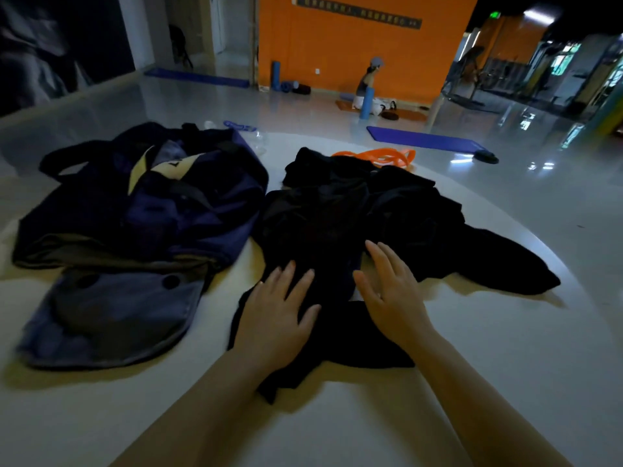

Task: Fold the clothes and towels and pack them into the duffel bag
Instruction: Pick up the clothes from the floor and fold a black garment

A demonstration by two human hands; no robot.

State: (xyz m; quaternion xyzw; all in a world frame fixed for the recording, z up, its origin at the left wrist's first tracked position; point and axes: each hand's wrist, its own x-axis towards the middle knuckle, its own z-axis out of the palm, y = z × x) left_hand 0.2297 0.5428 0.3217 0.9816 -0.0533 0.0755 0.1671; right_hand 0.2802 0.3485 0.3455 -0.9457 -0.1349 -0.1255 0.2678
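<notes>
In the head view, a white round surface [472,332] carries all the things. In the middle lies a heap of black clothes [354,210], crumpled and spread, with one part reaching out to the right side. The near part of this heap is a black garment [323,335] that lies flatter, close to the person.

The left hand [276,315] rests flat on this black garment, with straight fingers spread apart; it grips nothing. The right hand [391,291] is also released, its fingers straight and together, the palm turned toward the left; its lower edge seems to touch the cloth, but I cannot tell this for sure.

On the left of the clothes lies the duffel bag [141,210], dark blue with black straps, open and collapsed, touching the heap at its right side. Its flap [114,315], grey-blue, lies flat on the surface toward the person.

Behind the clothes is an orange resistance band [377,156], partly hidden by the heap. Far behind, on the floor, there is a blue mat [424,139], and a person [369,89] sits by the orange wall [354,55].
</notes>
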